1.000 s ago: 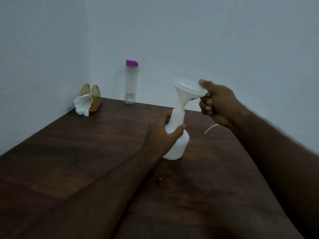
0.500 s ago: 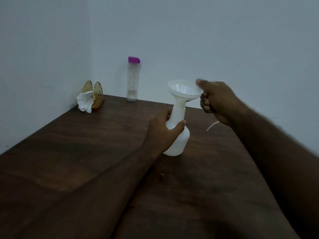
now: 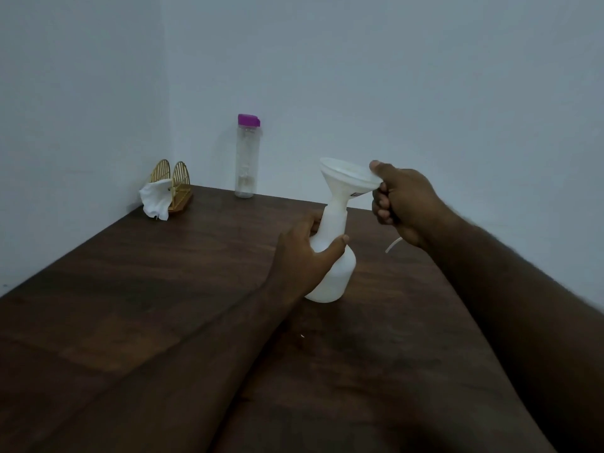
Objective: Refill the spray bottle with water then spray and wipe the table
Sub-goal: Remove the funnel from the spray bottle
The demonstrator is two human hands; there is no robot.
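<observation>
My funnel (image 3: 346, 178) finally sits straight in the spray bottle (image 3: 336, 276), left fingers (image 3: 336, 241) gripping it, right fingers (image 3: 379, 168) pinching the rim, so water's next.

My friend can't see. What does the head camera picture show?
A person's left hand grips a white spray bottle on a wooden table, while the right hand pinches a white funnel set in its neck. A purple-capped bottle and napkin holder stand behind.

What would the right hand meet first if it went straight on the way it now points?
The funnel: the right hand pinches its rim, so it would push it, and probably the spray bottle below, leftward.
</observation>
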